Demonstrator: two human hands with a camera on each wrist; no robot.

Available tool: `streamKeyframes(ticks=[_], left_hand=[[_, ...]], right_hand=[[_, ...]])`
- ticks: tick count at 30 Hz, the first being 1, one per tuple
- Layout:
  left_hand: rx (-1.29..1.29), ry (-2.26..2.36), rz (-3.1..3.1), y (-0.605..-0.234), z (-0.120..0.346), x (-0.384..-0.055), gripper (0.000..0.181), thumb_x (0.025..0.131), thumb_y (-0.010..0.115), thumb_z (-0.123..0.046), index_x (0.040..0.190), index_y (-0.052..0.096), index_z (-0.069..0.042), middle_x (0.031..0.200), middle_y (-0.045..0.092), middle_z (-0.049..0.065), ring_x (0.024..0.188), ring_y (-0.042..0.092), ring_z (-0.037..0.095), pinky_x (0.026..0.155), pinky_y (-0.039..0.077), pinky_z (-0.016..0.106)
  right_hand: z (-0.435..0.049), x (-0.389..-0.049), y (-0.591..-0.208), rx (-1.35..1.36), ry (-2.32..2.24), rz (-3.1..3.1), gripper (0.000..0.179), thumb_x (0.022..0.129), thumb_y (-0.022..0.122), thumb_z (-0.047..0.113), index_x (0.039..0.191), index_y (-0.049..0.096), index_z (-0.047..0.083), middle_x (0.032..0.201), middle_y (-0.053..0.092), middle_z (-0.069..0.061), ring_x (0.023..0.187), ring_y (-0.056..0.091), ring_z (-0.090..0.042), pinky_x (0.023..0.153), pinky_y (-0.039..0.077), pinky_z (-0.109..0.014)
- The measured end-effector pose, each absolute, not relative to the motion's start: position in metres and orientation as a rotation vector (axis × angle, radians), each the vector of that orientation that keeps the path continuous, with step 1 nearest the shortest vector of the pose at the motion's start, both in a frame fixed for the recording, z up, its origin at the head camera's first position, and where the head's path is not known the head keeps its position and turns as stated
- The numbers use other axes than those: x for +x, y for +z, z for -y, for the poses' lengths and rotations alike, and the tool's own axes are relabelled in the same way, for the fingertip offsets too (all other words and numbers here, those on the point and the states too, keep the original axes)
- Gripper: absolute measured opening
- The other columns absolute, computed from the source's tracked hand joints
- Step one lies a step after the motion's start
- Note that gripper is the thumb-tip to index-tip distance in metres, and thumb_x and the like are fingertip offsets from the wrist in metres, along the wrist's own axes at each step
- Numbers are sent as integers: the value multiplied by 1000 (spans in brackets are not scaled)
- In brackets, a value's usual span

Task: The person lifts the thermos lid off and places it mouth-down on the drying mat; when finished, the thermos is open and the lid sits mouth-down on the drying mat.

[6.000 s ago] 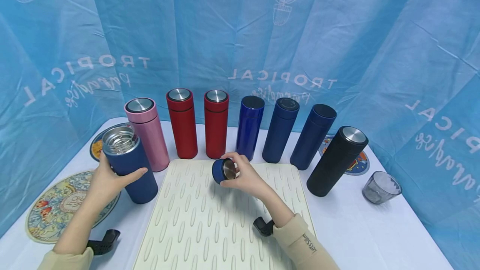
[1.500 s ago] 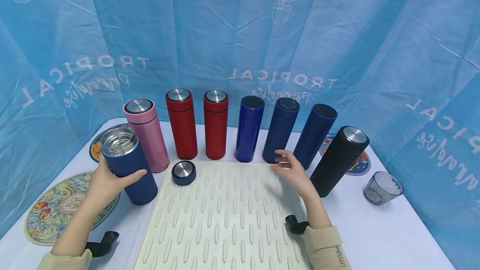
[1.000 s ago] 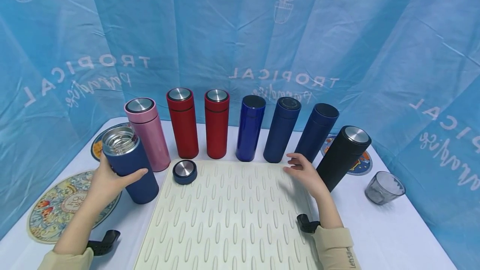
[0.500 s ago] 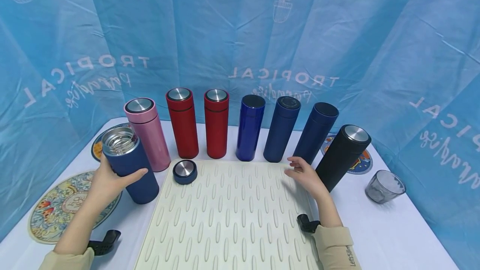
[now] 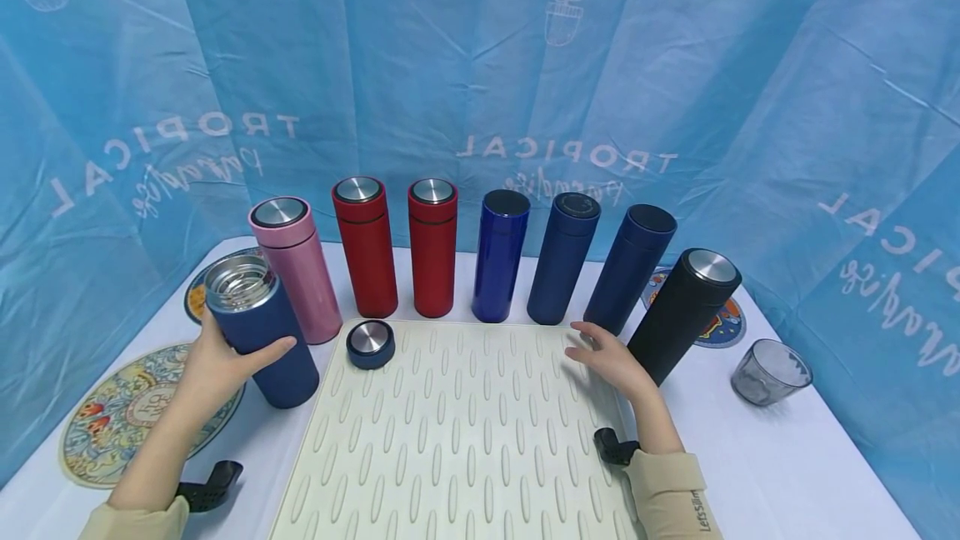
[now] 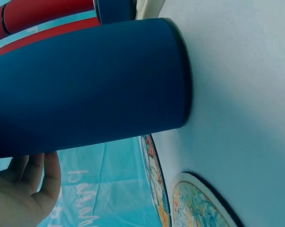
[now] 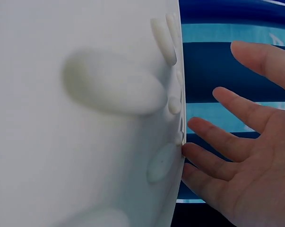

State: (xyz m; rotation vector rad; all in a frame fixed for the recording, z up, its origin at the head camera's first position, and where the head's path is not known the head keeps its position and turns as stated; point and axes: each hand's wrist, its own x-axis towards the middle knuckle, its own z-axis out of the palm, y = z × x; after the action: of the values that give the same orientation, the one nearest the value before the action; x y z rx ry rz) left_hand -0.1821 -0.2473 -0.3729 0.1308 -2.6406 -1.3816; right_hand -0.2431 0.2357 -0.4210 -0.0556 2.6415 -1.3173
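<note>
At the left stands a navy vacuum flask [image 5: 262,340] without its lid, its steel mouth showing. My left hand [image 5: 213,365] holds its side, the thumb lying across the front; the left wrist view shows the fingers [image 6: 50,182] bent against the flask [image 6: 90,90]. The navy lid [image 5: 371,344] with a steel disc rests on the cream ribbed mat [image 5: 457,440], near its far left corner. Over the mat's far right part hovers my right hand [image 5: 611,361], fingers spread and holding nothing. Nearest to it are a navy flask [image 5: 630,269] and a black flask [image 5: 682,315].
Behind the mat stand a pink flask [image 5: 296,273], two red flasks [image 5: 365,257], a glossy blue flask [image 5: 500,257] and another navy flask [image 5: 562,261]. A tinted glass [image 5: 768,373] tilts at the right. Patterned round mats [image 5: 142,415] lie on the white tabletop [image 5: 750,473].
Since six seconds ago, my right hand has put the lid down on the mat, let go and moved right. Lately it has lowered slightly. The left hand has kept its hold on the flask.
</note>
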Motion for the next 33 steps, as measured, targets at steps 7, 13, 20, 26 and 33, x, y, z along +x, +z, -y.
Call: streamKeyframes(ticks=[7, 13, 20, 26, 33], left_hand=[[113, -1446, 2427, -366, 240, -178, 107, 79, 72, -25, 146, -12, -21, 149, 9, 26, 136, 11, 45, 102, 16, 67], [35, -1366, 2149, -346, 223, -173, 100, 73, 74, -10, 146, 7, -28, 148, 21, 8, 135, 20, 21, 111, 16, 48], [-233, -903, 1981, -325, 201, -179, 90, 73, 64, -61, 139, 27, -14, 144, 26, 14, 137, 16, 25, 111, 6, 52], [-384, -678, 1826, -318, 172, -194, 78, 76, 55, -66, 137, 34, -22, 140, 33, 10, 134, 22, 36, 108, 11, 56], [-461, -699, 1828, -329, 146, -208, 76, 78, 54, -64, 141, 34, -27, 146, 30, 8, 135, 22, 34, 108, 15, 58]], right_hand=[[-235, -243, -420, -65, -1322, -2642, 54, 89, 59, 21, 136, 41, 3, 144, 31, -24, 134, 25, -40, 106, 25, -55], [-235, -242, -420, -77, -1321, -2640, 53, 89, 59, 21, 136, 41, 3, 143, 32, -25, 134, 26, -41, 106, 25, -54], [-236, -242, -421, -65, -1321, -2646, 53, 89, 59, 22, 136, 41, 4, 141, 35, -25, 133, 28, -40, 105, 26, -55], [-236, -243, -422, -52, -1314, -2649, 53, 89, 59, 22, 136, 42, 5, 142, 34, -25, 133, 28, -40, 104, 27, -56], [-236, -243, -423, -58, -1322, -2642, 52, 89, 59, 22, 135, 42, 5, 141, 36, -25, 132, 29, -40, 104, 27, -56]])
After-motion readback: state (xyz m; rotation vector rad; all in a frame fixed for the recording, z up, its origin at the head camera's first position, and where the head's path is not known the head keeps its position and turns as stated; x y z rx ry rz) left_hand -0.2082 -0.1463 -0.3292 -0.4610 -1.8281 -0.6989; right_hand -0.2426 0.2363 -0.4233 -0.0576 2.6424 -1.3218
